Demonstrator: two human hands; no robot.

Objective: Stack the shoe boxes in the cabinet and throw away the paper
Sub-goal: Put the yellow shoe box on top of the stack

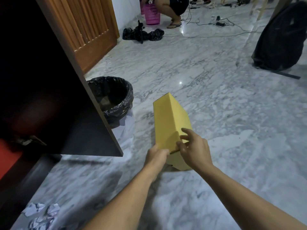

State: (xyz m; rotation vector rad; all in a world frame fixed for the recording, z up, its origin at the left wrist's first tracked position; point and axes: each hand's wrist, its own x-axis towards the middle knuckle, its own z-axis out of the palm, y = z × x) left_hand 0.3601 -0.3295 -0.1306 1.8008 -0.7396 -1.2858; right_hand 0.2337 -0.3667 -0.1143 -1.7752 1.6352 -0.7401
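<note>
**Mia:** Head view shows a yellow shoe box (pixel 169 120) in the middle of the frame, held over the marble floor (pixel 216 97). Why is it tipped like that?

**Ben:** I think the near end sits low so both hands can work there. The left hand (pixel 157 155) has its fingers curled round the near left edge and grips it. The right hand (pixel 193 148) pinches the near end with some fingers, while other fingers stick out loose. Maybe the lid flap is being pushed shut, but I cannot tell for sure.

**Mia:** Where does the box go?

**Ben:** Into the dark cabinet (pixel 41 97) at the left of the frame. Its door stands wide, so the way in looks free.

**Mia:** And the paper?

**Ben:** Crumpled paper balls (pixel 41 213) lie at the lower left, well apart from the box. The trash bin (pixel 114 98) with the black bag stands just beside the cabinet door, left of the box, handy for tossing them later.
</note>
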